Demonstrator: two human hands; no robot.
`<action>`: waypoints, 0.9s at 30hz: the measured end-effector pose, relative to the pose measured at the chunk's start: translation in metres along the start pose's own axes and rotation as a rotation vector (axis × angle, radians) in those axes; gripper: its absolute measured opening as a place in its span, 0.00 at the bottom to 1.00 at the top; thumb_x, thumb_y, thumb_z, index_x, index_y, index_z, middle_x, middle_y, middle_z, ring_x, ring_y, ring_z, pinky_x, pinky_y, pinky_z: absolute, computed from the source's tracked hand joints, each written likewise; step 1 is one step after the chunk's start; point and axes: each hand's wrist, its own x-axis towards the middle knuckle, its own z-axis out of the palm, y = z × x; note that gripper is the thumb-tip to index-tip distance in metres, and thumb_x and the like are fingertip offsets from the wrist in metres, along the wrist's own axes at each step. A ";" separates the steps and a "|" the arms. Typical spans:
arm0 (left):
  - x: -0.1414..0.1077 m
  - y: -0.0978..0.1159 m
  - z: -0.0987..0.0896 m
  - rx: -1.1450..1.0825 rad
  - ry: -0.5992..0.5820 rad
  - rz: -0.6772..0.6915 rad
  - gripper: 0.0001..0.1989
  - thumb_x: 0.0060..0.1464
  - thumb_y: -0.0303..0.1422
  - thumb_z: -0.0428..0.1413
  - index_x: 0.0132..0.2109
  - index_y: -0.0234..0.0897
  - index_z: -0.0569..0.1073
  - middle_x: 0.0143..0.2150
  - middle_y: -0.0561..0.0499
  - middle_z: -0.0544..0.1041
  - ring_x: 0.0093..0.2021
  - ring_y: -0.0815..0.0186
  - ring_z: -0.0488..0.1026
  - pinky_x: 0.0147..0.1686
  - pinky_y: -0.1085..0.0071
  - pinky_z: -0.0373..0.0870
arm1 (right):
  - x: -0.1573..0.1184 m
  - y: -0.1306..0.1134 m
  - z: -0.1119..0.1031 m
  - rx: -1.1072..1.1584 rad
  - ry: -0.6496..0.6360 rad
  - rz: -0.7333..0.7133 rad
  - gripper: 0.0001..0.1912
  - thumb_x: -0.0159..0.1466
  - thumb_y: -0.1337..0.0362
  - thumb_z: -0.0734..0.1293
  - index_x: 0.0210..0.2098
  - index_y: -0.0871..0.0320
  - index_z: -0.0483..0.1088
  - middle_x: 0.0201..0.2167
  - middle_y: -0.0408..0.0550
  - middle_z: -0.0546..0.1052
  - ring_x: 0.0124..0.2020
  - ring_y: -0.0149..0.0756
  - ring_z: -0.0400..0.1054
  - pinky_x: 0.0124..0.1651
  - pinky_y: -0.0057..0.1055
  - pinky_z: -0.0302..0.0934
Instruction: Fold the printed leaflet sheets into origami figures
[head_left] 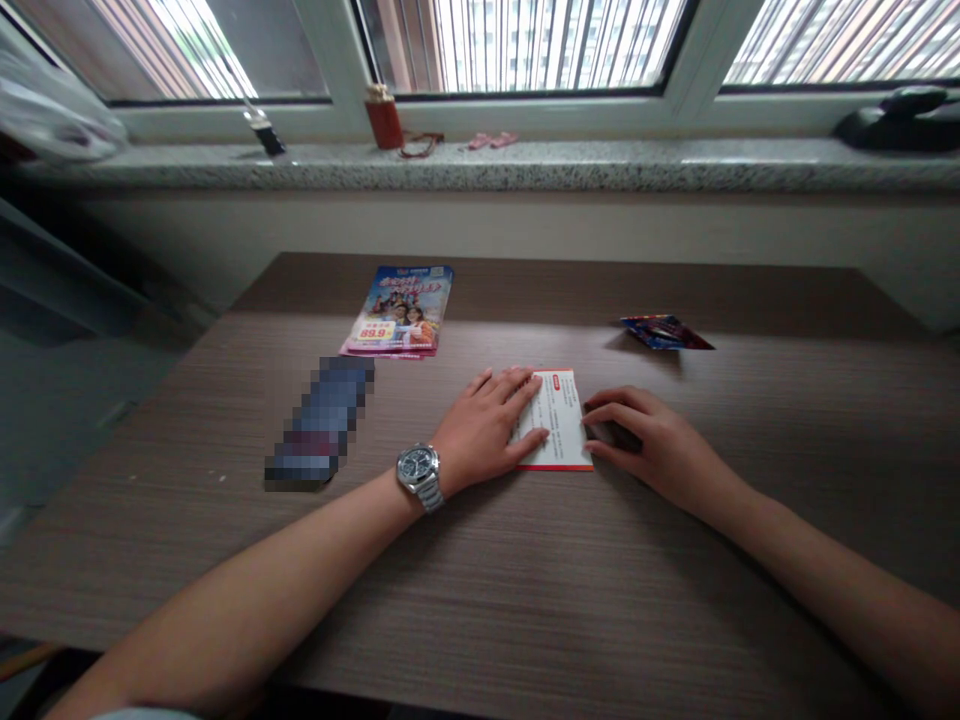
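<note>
Table [495, 590]: card [567, 430] under left hand [484, 425], right [652, 440] perhaps touching.

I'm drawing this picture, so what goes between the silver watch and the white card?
The left hand lies between the watch and the card, partly covering the card's left side. The head view shows it.

Homelike room, wood-grain desk [465, 580], speckled windowsill [600, 170]
</note>
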 end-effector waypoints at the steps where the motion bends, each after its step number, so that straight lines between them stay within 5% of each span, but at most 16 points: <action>1: 0.000 0.000 0.000 0.000 0.000 0.000 0.34 0.66 0.50 0.48 0.72 0.38 0.55 0.73 0.42 0.57 0.73 0.56 0.53 0.72 0.54 0.45 | -0.003 -0.002 0.000 0.000 -0.008 0.000 0.09 0.64 0.64 0.70 0.45 0.51 0.75 0.49 0.54 0.76 0.51 0.49 0.72 0.53 0.49 0.69; 11: 0.000 0.001 0.000 0.005 -0.007 -0.005 0.34 0.66 0.49 0.48 0.72 0.38 0.54 0.74 0.43 0.56 0.73 0.56 0.52 0.72 0.54 0.44 | -0.018 -0.006 0.001 -0.001 -0.050 -0.008 0.19 0.65 0.62 0.70 0.56 0.52 0.74 0.60 0.55 0.73 0.61 0.51 0.68 0.62 0.53 0.65; 27: 0.000 0.000 -0.002 -0.004 -0.003 0.001 0.34 0.66 0.49 0.49 0.72 0.39 0.54 0.73 0.43 0.56 0.73 0.56 0.53 0.72 0.54 0.45 | -0.019 -0.006 -0.004 -0.101 -0.078 -0.072 0.21 0.67 0.62 0.67 0.59 0.50 0.72 0.61 0.53 0.73 0.62 0.52 0.67 0.61 0.54 0.67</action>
